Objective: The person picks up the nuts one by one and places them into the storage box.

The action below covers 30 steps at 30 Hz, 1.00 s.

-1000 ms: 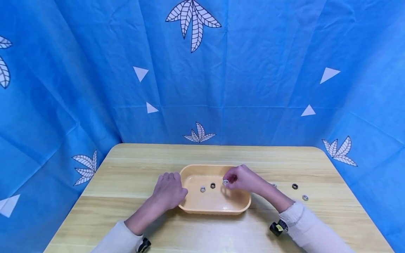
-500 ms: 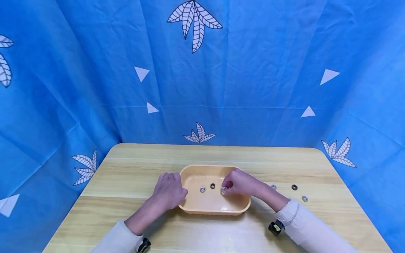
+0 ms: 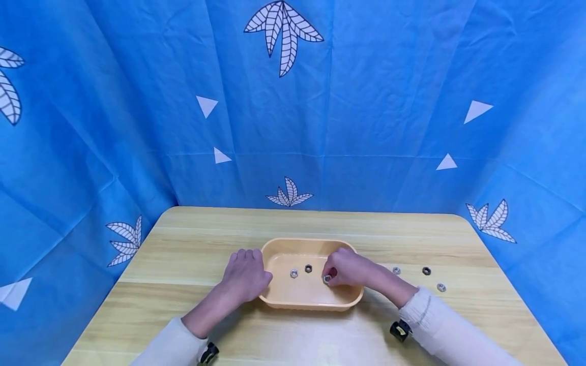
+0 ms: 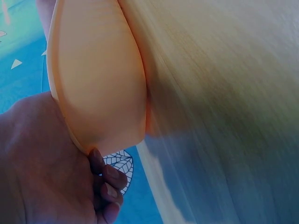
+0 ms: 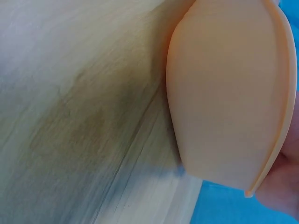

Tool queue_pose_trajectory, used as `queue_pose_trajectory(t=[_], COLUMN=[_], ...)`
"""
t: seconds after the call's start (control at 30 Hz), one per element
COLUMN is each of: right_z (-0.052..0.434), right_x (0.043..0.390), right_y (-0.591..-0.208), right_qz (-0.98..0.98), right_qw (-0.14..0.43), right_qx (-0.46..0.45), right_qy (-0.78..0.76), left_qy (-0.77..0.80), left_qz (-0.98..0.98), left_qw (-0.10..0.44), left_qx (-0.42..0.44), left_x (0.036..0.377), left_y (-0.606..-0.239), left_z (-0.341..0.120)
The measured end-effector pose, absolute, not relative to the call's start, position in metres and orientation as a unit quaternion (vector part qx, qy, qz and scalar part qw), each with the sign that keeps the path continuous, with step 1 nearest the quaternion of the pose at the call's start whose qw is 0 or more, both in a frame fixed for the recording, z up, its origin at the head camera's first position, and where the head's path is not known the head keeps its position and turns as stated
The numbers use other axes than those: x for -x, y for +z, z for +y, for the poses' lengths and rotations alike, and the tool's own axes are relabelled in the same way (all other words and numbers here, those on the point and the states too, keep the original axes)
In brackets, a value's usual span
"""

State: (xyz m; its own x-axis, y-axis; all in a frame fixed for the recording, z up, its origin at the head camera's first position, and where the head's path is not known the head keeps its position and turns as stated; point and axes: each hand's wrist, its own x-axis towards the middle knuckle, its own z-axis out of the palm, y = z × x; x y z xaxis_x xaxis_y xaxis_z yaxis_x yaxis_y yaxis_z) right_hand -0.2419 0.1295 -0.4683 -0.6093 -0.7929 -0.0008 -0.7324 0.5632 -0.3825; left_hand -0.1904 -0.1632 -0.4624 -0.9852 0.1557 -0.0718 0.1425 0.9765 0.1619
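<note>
Nut (image 3: 327,278), pinched low inside the tray (image 3: 311,305) by the right hand (image 3: 350,268), could bounce onto the table if dropped carelessly, though the left hand (image 3: 244,277), fingers curled on the rim, steadies it.

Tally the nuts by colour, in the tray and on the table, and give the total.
Silver nuts: 4 — one in the tray at, one pinched by the right hand at, two on the table at and.
Black nuts: 2 — in the tray, on the table.
Total: 6.
</note>
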Motion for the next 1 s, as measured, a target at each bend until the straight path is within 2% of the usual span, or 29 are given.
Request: queue_pose_trajectory(t=[0.8, 1.0], right_z=[0.128, 0.132], right_x=[0.237, 0.234], right_y=[-0.455, -0.443], right_qz=[0.894, 0.888], right_qw=[0.123, 0.091], right_qx=[0.407, 0.419], right_qy=[-0.144, -0.167], left_qy=[0.099, 0.084], left_qz=[0.992, 0.993], left_qw=[0.049, 0.043], left_qx=[-0.065, -0.066], left_x=[0.189, 0.190], left_y=[-0.463, -0.462], left_z=[-0.161, -0.161])
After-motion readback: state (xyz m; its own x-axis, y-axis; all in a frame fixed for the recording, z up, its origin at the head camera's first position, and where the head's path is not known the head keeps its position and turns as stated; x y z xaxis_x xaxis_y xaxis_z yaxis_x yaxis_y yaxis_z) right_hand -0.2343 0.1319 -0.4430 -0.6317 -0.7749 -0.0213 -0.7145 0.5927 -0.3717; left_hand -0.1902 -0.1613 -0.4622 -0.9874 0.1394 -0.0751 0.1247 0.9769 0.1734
